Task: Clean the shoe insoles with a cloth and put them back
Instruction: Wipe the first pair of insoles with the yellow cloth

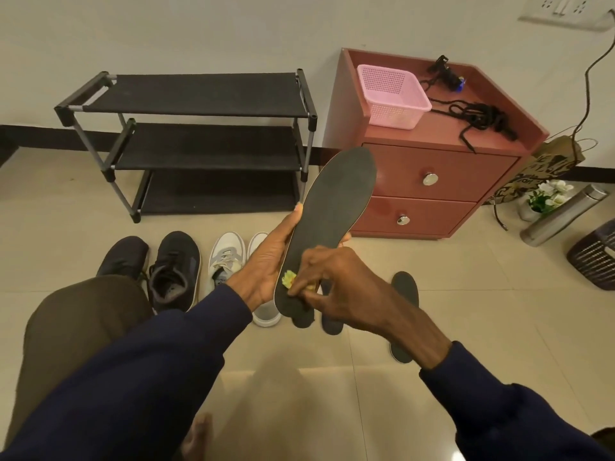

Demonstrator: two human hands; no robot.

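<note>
My left hand (266, 261) clamps the insole (327, 227); my right hand (336, 287) pinches the cloth (289, 278). Wipe heel-to-toe, pressing evenly.

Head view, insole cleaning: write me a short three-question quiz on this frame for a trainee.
1. Which hand pinches the yellow cloth against the black insole?
2. True or false: the cloth is at the insole's upper end.
3. What stands on the red cabinet? A. pink basket B. white shoe C. steel bottle

Key
1. The right hand; the left hand holds the insole up.
2. False: it is at the lower end, nearest the person.
3. A
</note>
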